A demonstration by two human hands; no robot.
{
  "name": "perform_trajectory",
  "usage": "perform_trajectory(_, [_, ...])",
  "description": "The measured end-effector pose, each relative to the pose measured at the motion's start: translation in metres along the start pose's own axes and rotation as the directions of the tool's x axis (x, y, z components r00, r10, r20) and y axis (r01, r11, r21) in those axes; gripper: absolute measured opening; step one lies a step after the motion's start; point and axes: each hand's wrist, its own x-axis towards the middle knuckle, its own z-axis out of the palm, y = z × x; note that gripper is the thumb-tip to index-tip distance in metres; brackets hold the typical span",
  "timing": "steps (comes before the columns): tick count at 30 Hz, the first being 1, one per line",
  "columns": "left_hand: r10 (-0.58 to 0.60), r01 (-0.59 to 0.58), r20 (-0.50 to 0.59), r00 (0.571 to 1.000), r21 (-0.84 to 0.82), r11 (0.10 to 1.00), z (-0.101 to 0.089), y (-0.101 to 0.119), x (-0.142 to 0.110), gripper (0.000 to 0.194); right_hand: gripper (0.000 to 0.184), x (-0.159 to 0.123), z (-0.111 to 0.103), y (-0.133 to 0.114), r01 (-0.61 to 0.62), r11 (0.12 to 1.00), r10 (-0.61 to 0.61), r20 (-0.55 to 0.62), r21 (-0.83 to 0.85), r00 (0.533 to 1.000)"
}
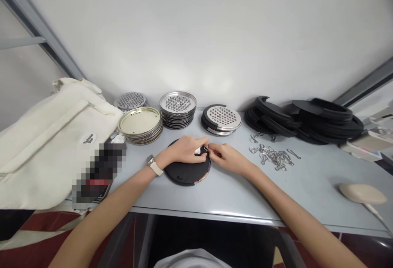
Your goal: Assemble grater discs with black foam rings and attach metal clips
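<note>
A round black disc lies on the table before me, a strip of metal and an orange patch showing along its right edge. Across its top rests my left hand, thumb and fingers closed in at the disc's upper right edge. Something small and white shows between those fingers. My right hand pinches a small metal clip at that same edge, and its fingertips meet those of my left hand. To the right lies a loose pile of metal clips.
Behind the disc stand stacked perforated metal plates, gold-coloured lids and plates with a black rim. Black rings and discs are heaped at right, near a beige computer mouse. A cream bag fills the left.
</note>
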Motion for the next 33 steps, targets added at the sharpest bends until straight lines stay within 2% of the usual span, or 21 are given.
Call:
perform_trajectory(14, [0.014, -0.014, -0.002, 1.000, -0.006, 1.000, -0.0025, 0.0000, 0.0001, 0.017, 0.025, 0.0001, 0.0009, 0.0053, 0.000, 0.995, 0.001, -0.014, 0.097, 1.000])
perform_trajectory(33, [-0.006, 0.006, 0.001, 1.000, -0.027, 1.000, -0.0006, -0.0005, 0.0010, 0.017, 0.029, 0.0001, -0.0006, 0.0061, -0.014, 0.995, 0.016, -0.015, 0.103, 1.000])
